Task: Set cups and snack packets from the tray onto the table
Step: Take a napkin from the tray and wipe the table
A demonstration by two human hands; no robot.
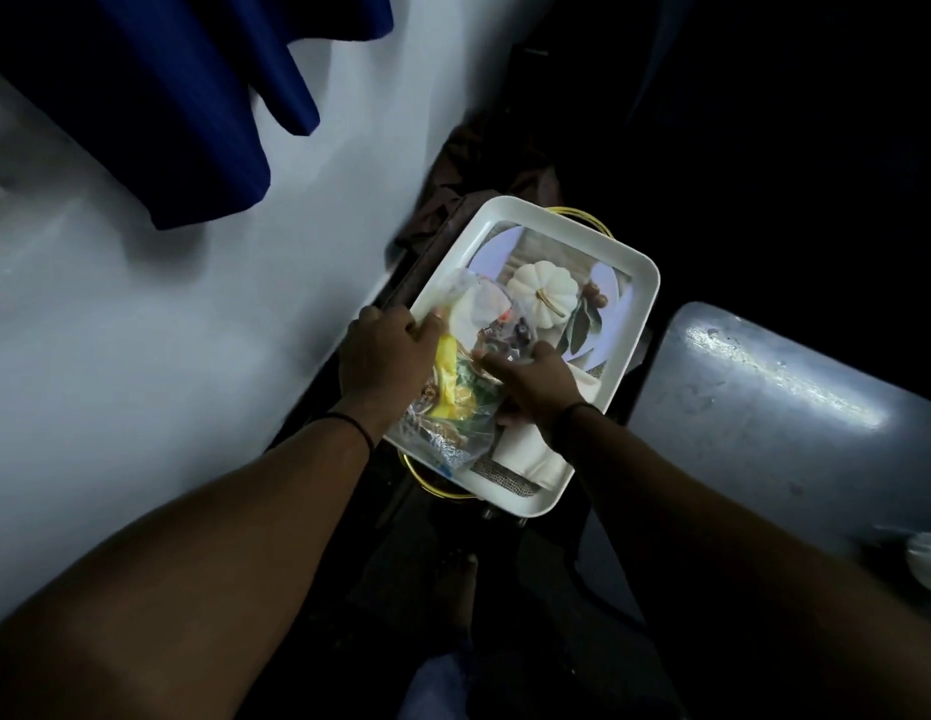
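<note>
Both hands reach into a white tray [641, 283] printed with a pumpkin picture in a dim room. The left hand [382, 356] and the right hand [536, 384] close their fingers on clear snack packets [453, 407] lying at the tray's near left corner. A blue curtain [203, 96] hangs against the pale wall [141, 314].

White pumpkin-print tray [641, 283], yellow-green packets [455, 387]

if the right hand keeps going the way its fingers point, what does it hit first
The right hand points up-left across the tray, so it would likely meet the clear snack packets it already touches, then the left hand. Depth is unclear.
</note>
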